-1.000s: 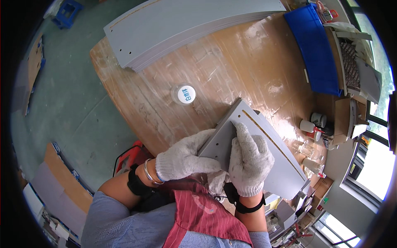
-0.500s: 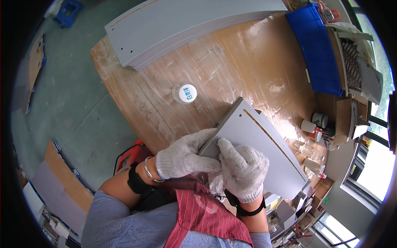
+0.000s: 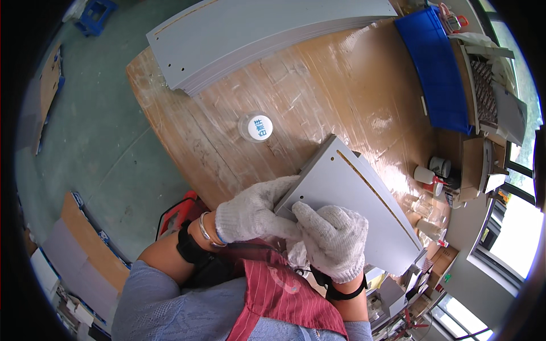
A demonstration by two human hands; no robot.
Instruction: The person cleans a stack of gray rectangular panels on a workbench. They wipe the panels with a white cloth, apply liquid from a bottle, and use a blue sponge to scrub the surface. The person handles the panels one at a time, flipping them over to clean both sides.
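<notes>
1. Since a second ago, the right hand [image 3: 333, 241] has drawn back across the gray panel [image 3: 347, 190] toward its near corner; on my feed the left hand [image 3: 250, 213] has hardly shifted.
2. Far left, I count one blue stool [image 3: 96, 17] on the green floor [image 3: 114, 113].
3. Next comes one stack of gray boards [image 3: 244, 34] at the far side of the table [image 3: 205, 142]; the layers lie too tight for me to count.
4. Two hands are in view, each in a white knit glove. Left fingers are clamped on the panel's near-left corner, thumb along its side, the others at the near edge.
5. One clear jar with a white lid [image 3: 256, 127] stands between stack and panel, touching neither.
6. Right fingers are together and bent, index tip on the panel close beside the left fingertips; I cannot tell whether anything is pinched under them.
7. One panel face shows at the table's near side, with one long yellowish groove [image 3: 372, 190] and two visible holes [image 3: 301, 197].
8. Rightward, I see one white bottle [image 3: 422, 174] with a red tip and, farther back, one blue crate [image 3: 435, 68].
</notes>
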